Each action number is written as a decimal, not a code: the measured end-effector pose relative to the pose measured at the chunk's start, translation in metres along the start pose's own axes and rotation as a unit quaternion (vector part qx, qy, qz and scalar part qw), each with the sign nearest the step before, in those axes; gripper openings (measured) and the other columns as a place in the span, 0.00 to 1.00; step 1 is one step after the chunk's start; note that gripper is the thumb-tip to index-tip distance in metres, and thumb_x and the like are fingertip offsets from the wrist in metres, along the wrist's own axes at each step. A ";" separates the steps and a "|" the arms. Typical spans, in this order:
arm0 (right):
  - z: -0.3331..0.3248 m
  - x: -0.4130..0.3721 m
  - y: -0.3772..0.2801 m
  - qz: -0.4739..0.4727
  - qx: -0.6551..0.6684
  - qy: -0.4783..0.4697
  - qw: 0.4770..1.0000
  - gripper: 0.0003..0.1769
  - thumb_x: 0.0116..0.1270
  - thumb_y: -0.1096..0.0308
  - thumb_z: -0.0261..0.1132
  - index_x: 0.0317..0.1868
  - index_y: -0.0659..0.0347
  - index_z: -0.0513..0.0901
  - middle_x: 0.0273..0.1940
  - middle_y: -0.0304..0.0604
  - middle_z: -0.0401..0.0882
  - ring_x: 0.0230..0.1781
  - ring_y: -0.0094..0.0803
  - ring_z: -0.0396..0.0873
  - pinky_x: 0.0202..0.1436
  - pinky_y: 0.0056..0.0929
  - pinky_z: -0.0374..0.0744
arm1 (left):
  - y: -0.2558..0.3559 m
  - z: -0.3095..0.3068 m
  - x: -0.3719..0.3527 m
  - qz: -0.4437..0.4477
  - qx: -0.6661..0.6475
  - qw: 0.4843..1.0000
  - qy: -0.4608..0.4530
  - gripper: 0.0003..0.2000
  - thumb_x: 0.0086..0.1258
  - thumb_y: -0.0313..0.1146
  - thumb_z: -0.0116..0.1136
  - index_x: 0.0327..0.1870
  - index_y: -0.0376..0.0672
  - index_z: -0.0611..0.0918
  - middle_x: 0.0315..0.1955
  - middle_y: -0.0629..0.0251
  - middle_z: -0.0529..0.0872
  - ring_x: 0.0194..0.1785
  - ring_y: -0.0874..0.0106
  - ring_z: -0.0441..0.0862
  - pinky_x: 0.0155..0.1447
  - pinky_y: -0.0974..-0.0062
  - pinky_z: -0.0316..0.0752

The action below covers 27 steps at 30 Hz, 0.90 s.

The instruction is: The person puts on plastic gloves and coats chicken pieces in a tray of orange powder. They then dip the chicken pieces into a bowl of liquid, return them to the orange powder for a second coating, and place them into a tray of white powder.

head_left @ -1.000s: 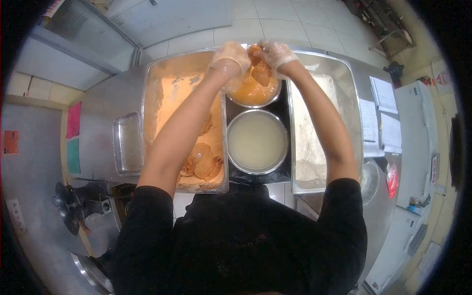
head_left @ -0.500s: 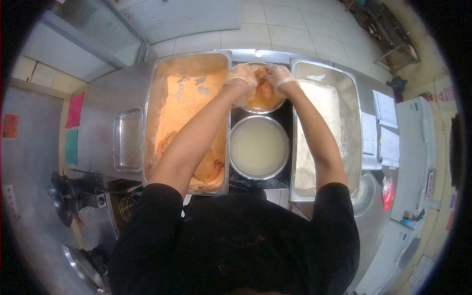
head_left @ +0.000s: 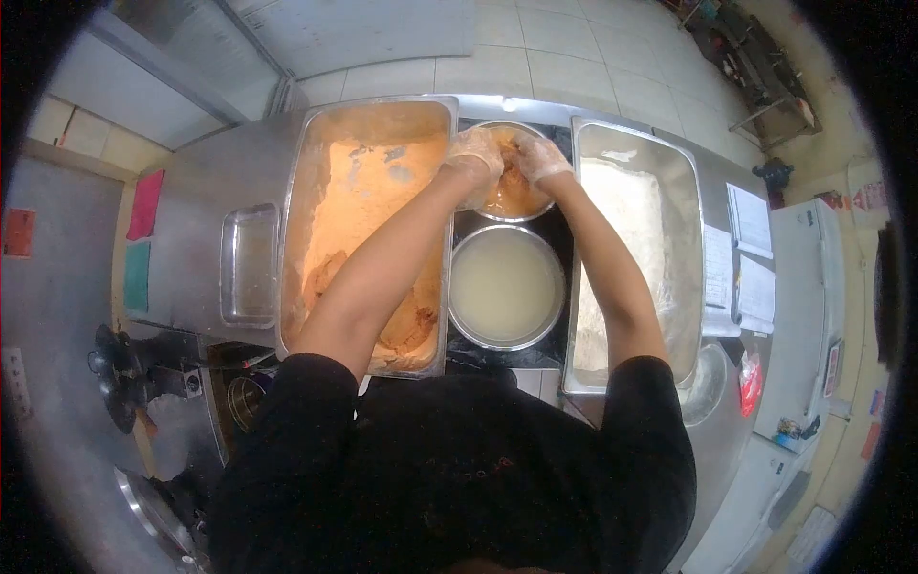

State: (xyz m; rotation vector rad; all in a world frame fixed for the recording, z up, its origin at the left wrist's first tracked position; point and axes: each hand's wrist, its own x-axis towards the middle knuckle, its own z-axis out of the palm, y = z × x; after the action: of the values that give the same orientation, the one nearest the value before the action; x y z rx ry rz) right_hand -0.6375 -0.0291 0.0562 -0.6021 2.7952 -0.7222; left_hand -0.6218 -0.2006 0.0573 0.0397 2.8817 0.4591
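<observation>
Both my hands wear clear plastic gloves and meet over a round metal bowl (head_left: 521,212) of orange-brown marinade at the far side of the counter. My left hand (head_left: 475,158) curls at the bowl's left rim, and my right hand (head_left: 541,159) reaches in from the right. Between them is a reddish-brown, marinade-coated piece of meat (head_left: 513,180), gripped by the fingers of both hands. My fingertips are partly hidden by the gloves and the meat. Nearer to me stands a round metal pan of cloudy pale liquid (head_left: 505,287).
On the left is a deep steel tray (head_left: 298,201) of orange flour, with coated pieces (head_left: 406,330) at its near end. A steel tray (head_left: 690,220) of white flour stands on the right. Further out lie a small clear container (head_left: 251,311) and paper sheets (head_left: 751,220).
My hands stay over the marinade bowl and have shifted only slightly around the meat, which sits a little lower between them. The whole view has moved slightly.
</observation>
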 end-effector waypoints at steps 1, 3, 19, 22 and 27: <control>0.002 0.001 0.001 0.000 0.009 0.004 1.000 0.24 0.75 0.58 0.67 0.67 0.55 0.83 0.65 0.57 0.83 0.68 0.55 0.79 0.72 0.49 0.76 | -0.002 0.001 0.002 0.029 0.044 0.999 -0.013 0.18 0.72 0.38 0.64 0.58 0.40 0.90 0.61 0.46 0.88 0.66 0.53 0.86 0.69 0.59 0.81; 0.002 0.001 0.002 -0.004 0.001 0.011 1.000 0.23 0.75 0.58 0.66 0.67 0.55 0.83 0.65 0.57 0.84 0.68 0.55 0.79 0.71 0.49 0.76 | -0.002 0.001 0.001 0.058 0.087 0.994 -0.025 0.18 0.72 0.38 0.63 0.58 0.41 0.90 0.61 0.47 0.88 0.66 0.53 0.86 0.69 0.60 0.81; -0.003 0.001 0.006 0.004 -0.008 0.050 0.999 0.24 0.81 0.45 0.60 0.59 0.55 0.85 0.56 0.61 0.87 0.59 0.62 0.83 0.63 0.54 0.79 | 0.000 0.007 0.003 0.032 0.028 0.999 0.018 0.16 0.72 0.35 0.64 0.57 0.39 0.90 0.60 0.48 0.89 0.64 0.53 0.87 0.69 0.60 0.82; -0.014 0.003 0.006 -0.008 -0.028 0.064 0.998 0.24 0.81 0.44 0.58 0.58 0.54 0.86 0.52 0.60 0.88 0.55 0.63 0.85 0.60 0.56 0.80 | 0.011 -0.035 -0.025 0.100 0.144 0.984 0.018 0.16 0.72 0.35 0.63 0.55 0.39 0.90 0.58 0.48 0.89 0.63 0.52 0.87 0.67 0.60 0.82; -0.058 0.005 -0.020 -0.023 0.020 0.098 0.995 0.22 0.81 0.46 0.58 0.55 0.55 0.85 0.48 0.60 0.89 0.51 0.62 0.86 0.56 0.56 0.81 | 0.044 -0.114 -0.049 0.009 0.003 0.999 0.051 0.14 0.71 0.35 0.63 0.51 0.39 0.92 0.54 0.47 0.91 0.60 0.52 0.89 0.63 0.61 0.84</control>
State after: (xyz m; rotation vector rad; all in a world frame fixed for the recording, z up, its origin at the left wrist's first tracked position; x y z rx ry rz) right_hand -0.6510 -0.0229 0.1157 -0.6202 2.9450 -0.8900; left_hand -0.5998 -0.1967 0.1870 0.0433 2.9849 0.4675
